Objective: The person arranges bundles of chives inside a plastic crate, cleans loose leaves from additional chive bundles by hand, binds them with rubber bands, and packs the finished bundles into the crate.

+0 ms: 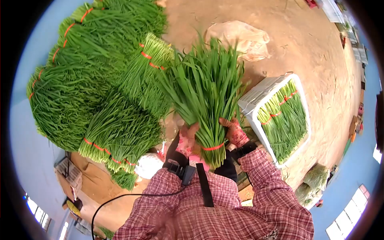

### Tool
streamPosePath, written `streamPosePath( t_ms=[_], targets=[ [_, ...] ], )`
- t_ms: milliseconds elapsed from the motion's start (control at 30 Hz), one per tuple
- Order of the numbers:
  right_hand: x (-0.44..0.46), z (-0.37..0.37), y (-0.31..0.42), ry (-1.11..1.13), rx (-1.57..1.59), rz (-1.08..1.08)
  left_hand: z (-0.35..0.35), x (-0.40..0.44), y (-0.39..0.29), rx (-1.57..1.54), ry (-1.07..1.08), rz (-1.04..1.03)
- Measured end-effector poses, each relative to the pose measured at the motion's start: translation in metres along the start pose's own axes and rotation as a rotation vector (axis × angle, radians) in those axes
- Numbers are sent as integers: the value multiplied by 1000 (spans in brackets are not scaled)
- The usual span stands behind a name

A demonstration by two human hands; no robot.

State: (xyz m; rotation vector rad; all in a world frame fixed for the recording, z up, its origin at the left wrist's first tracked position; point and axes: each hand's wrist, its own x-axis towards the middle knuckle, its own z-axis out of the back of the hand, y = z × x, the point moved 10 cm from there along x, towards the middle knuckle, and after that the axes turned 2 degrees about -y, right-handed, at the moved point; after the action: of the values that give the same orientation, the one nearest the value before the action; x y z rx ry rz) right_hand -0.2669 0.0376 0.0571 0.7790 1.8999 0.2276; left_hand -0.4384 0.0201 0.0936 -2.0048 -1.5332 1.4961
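A bundle of long green Chinese chives [212, 92] stands tilted in front of my body, leaves fanned out away from me. An orange-red band [213, 147] circles it near the pale stem end. On its left side, my left hand [188, 138], in a pink floral glove with bare fingertips, is closed against the stems. My right hand [235, 131], gloved alike, grips the right side, thumb lying over the leaves. The undersides of both hands are hidden by the leaves.
Large piles of banded chives [88, 80] fill the left. At right, a white plastic crate [262, 94] holds more bundles. A crumpled plastic bag [240, 38] lies on the brown floor [312, 48]. Bagged greens [316, 178] sit at lower right. A black cable [132, 195] runs from my left wrist.
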Motion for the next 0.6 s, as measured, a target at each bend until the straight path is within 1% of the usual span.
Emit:
streamPosePath(
  t_ms=[67, 100, 133, 167, 200, 233, 267, 300, 333, 367, 400, 433, 467, 500, 533, 567, 600],
  targets=[
    [-14, 10, 8, -8, 65, 11, -5, -2, 23, 74, 3, -51],
    [-22, 10, 14, 0, 56, 48, -9, -5, 16, 237, -34, -129],
    [-27, 14, 16, -17, 6, 28, -15, -3, 28, 217, 95, -136],
    [-32, 20, 16, -38, -45, 2, -21, -3, 41, 194, 223, -140],
    [-42, 13, 28, -45, -119, 31, -4, 8, 79, 147, 228, -31],
    [-49, 4, 39, -15, -157, 53, -17, 3, 58, 218, 173, -39],
    [-60, -2, 61, -12, -311, 159, -31, -3, 37, 289, 117, -43],
    [-75, -14, 86, -13, -465, 264, -18, 8, 50, 320, 123, -98],
    [-74, -8, 103, -24, -626, 398, 17, 30, 80, 351, 129, -155],
    [-75, 18, 119, -225, -575, 435, 17, 30, 62, 344, 137, -174],
    [-104, 12, 165, -324, -584, 572, 17, 31, 43, 337, 146, -193],
    [-116, 12, 202, -317, -552, 662, -8, 5, -9, 292, 158, -168],
    [-136, -4, 238, -354, -486, 699, -14, -11, -33, 221, 136, -116],
    [-148, -21, 270, -295, -444, 760, -13, -22, -47, 150, 115, -62],
    [-161, -45, 298, -257, -411, 854, -6, -18, -58, 187, 192, -26],
    [-173, -70, 323, -240, -501, 897, 4, -24, -65, 184, 220, -48],
    [-172, -92, 338, -181, -473, 912, 14, -31, -72, 179, 248, -70]
  ],
)
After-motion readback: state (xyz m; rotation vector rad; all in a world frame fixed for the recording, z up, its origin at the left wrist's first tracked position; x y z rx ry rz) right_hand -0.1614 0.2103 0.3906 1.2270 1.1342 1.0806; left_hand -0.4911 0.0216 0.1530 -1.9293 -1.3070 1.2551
